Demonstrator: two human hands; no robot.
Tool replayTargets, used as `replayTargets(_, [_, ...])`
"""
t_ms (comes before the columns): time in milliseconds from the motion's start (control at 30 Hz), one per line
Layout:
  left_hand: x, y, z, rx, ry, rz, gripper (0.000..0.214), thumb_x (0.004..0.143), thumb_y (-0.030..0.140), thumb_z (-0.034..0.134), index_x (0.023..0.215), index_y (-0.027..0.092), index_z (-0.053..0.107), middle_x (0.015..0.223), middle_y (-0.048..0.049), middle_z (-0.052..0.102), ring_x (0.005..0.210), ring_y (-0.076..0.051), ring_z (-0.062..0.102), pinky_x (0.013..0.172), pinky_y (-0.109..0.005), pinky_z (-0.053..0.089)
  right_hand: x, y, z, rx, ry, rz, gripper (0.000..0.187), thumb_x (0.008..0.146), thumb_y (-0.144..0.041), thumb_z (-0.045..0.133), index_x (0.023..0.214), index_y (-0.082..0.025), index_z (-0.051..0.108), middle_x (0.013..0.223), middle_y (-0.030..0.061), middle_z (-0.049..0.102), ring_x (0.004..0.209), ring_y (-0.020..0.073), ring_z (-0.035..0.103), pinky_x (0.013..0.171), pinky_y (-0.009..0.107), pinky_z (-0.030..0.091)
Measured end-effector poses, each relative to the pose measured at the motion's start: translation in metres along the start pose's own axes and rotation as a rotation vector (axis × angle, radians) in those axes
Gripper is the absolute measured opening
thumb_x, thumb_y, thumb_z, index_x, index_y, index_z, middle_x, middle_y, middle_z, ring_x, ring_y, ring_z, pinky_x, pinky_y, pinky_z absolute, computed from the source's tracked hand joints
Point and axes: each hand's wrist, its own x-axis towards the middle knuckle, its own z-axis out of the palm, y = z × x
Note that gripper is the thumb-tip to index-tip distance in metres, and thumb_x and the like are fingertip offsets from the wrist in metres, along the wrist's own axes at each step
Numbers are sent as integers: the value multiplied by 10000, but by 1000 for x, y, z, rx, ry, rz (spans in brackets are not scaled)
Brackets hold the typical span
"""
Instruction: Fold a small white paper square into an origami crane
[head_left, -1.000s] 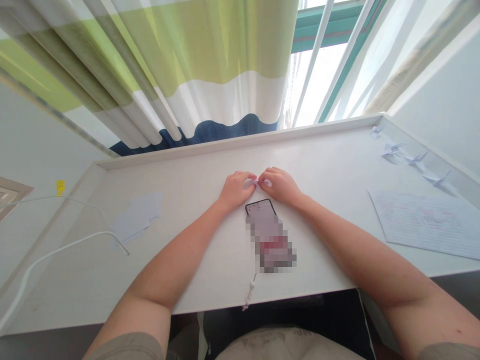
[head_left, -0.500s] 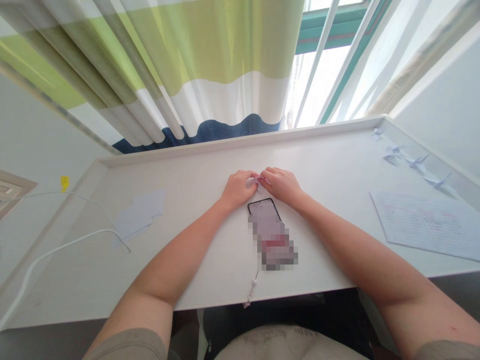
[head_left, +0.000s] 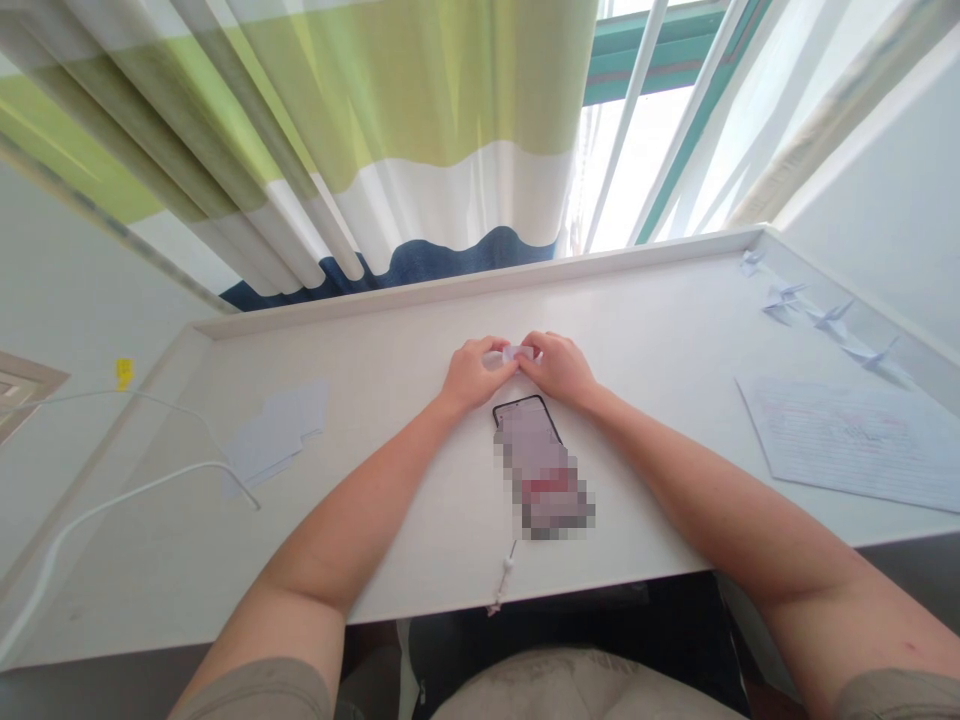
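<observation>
Between my two hands is a small folded piece of white paper (head_left: 516, 353), held a little beyond the top of a phone. My left hand (head_left: 478, 371) grips its left side with the thumb along the near edge. From the other side my right hand (head_left: 556, 368) pinches it, fingers bent and thumb tip close to the left thumb. Both hands partly cover the paper, so its full shape is hidden. The phone (head_left: 534, 440) lies screen up on the white table (head_left: 405, 500), its lower part blurred out, with a beaded strap (head_left: 508, 565) trailing to the table's front edge.
Several folded white paper figures (head_left: 831, 316) stand along the right rim. Written-on sheets (head_left: 847, 440) lie in front of them. On the left are blank paper pieces (head_left: 274, 435) and a white cable (head_left: 172, 480). A raised rim and a curtain (head_left: 450, 200) bound the back.
The paper between my hands has turned, and a flat pale face now shows. My fingers have shifted slightly around it, with both thumbs now close together on the near side.
</observation>
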Motion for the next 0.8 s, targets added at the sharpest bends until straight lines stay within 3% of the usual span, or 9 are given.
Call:
replayTargets(233, [4,-7,2,137,-3,5,176,866,264,773,1042,269,773,1232,-39,805,1266,-311,645,1158,-517,505,-3,2,1,160,50,26,199,903,-262,679,1096,-228,713,793,6,781,783,222,733,945,386,509])
replayTargets(400, [1,-5,2,126,-9,27,121,960,364,709,910,259,741,1230,-34,806,1256,-295,634,1157,-515,493,-6,7,1,161,57,-139,249,933,-291,663,1174,-227,666,947,40,807,889,235,747,933,380,503])
replayTargets(600, [0,-3,1,131,0,13,57,913,276,736,862,253,723,1226,-31,802,1253,-298,624,1162,-508,487,-10,9,-12,-124,-44,-391,350,1009,-148,486,1240,-245,730,1231,119,754,1044,264,679,922,401,461])
replayTargets(800, [-1,-2,2,146,5,54,113,933,264,715,1030,272,774,1193,-32,816,1253,-291,644,1169,-502,485,-10,6,-18,-270,-55,-483,266,1043,-293,547,1146,-247,788,1301,139,725,1189,320,588,1051,500,402])
